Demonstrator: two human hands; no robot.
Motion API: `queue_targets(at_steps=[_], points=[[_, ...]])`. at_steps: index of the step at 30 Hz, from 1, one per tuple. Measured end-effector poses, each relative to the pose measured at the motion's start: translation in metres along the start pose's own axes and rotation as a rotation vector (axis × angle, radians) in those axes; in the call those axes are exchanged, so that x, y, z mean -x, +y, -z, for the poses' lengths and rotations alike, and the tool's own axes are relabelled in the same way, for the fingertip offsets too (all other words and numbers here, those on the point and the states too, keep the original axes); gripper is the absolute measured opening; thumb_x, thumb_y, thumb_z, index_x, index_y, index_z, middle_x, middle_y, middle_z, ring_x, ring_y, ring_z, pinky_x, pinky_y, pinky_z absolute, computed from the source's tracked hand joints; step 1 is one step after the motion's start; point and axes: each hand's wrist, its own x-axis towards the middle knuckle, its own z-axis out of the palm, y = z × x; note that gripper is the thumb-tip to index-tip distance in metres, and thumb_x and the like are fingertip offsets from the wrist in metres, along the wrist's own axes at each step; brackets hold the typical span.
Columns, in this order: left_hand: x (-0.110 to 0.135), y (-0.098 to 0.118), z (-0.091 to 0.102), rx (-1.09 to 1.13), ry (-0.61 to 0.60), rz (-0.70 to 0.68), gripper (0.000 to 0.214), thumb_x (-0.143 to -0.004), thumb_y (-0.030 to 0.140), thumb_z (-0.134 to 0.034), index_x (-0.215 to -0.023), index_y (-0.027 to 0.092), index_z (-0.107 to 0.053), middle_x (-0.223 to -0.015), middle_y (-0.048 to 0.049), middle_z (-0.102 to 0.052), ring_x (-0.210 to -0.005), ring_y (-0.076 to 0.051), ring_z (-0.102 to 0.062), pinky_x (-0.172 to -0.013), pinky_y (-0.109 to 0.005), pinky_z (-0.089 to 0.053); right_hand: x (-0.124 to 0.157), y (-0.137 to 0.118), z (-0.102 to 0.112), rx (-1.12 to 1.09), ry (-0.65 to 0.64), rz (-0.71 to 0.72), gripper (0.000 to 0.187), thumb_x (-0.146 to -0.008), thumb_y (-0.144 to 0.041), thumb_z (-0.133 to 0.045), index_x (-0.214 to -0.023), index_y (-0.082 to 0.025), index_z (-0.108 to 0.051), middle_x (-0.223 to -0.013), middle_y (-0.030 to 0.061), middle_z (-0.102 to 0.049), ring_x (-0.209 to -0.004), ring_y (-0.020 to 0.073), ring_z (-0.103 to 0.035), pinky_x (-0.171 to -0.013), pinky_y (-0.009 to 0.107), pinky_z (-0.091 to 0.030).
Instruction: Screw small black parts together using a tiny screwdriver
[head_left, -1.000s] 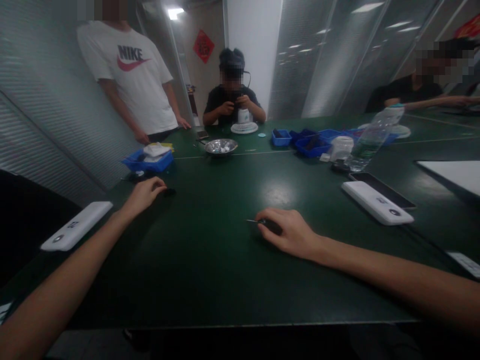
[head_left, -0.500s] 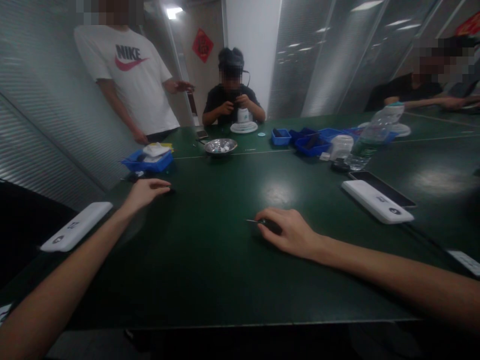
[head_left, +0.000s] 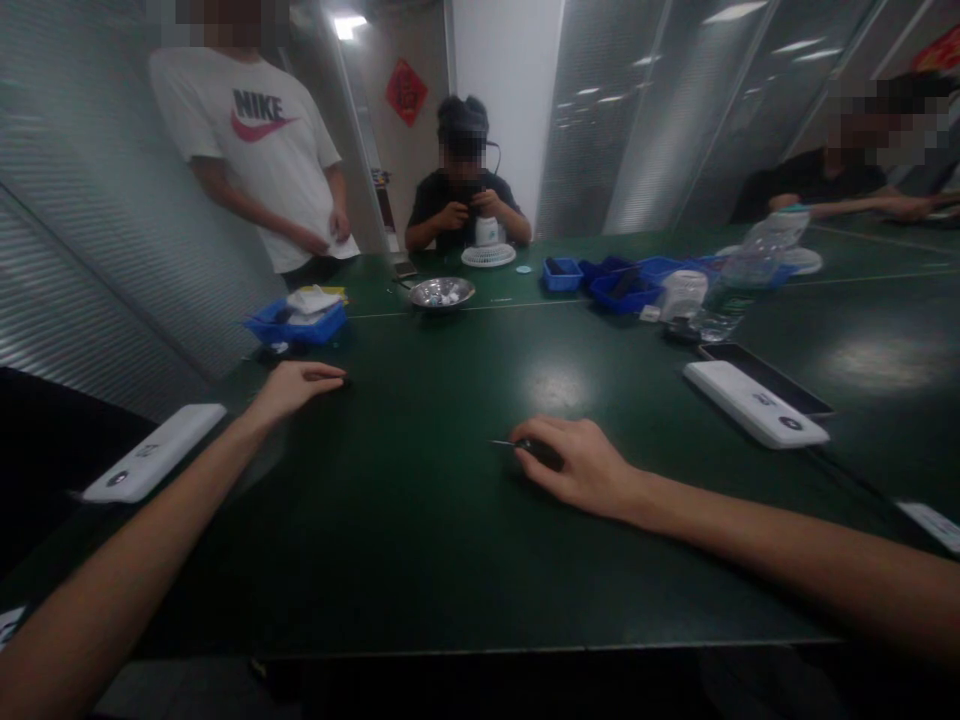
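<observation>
My right hand (head_left: 581,462) rests on the dark green table (head_left: 420,520) near its middle, fingers curled over a small black-handled tool (head_left: 525,446) whose thin metal tip sticks out to the left. My left hand (head_left: 294,384) lies flat further left, fingers stretched out toward a small dark object (head_left: 339,382) at its fingertips; I cannot make out what that object is. A blue tray (head_left: 296,322) holding white material stands just beyond the left hand.
White rectangular devices lie at left (head_left: 154,464) and right (head_left: 754,404), with a dark phone (head_left: 765,378) beside the right one. A metal bowl (head_left: 442,292), blue bins (head_left: 622,285), a plastic bottle (head_left: 742,272) and a small fan (head_left: 488,250) stand further back. Three people are around the table.
My left hand has flattened and its fingers stretched out to the right. The standing person in the white shirt raised a hand and lowered it again. My right hand has stayed put.
</observation>
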Motion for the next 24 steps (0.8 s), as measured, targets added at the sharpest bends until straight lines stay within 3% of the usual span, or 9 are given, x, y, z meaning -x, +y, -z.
queue_targets(at_steps=[13,19,24], points=[[0.006,0.009,-0.003,0.015,0.025,0.073,0.046,-0.065,0.042,-0.084,-0.105,0.020,-0.081,-0.105,-0.0080,-0.078,-0.101,-0.028,-0.072,-0.089,-0.035,-0.056,0.000,0.000,0.001,0.001,-0.007,0.004,0.025,-0.100,-0.033,-0.053,-0.115,-0.017,-0.065,-0.099,0.0052,-0.070,-0.069,0.0118,-0.060,-0.061,0.025,-0.044],[0.001,0.000,0.001,-0.056,0.005,-0.029,0.046,-0.067,0.043,-0.083,-0.108,0.021,-0.079,-0.109,-0.0080,-0.077,-0.100,-0.026,-0.073,-0.090,-0.034,-0.057,0.000,0.000,0.000,0.004,-0.010,0.005,0.025,-0.100,-0.033,-0.053,-0.115,-0.017,-0.065,-0.100,0.0055,-0.070,-0.068,0.0115,-0.060,-0.061,0.025,-0.044],[0.006,0.002,0.009,-0.298,0.055,-0.170,0.041,-0.079,0.040,-0.069,-0.113,0.020,-0.077,-0.112,-0.0094,-0.076,-0.100,-0.027,-0.071,-0.090,-0.036,-0.056,0.000,0.001,-0.001,0.014,-0.010,0.003,0.024,-0.100,-0.034,-0.054,-0.116,-0.019,-0.064,-0.099,0.0039,-0.070,-0.068,0.0115,-0.061,-0.061,0.025,-0.044]])
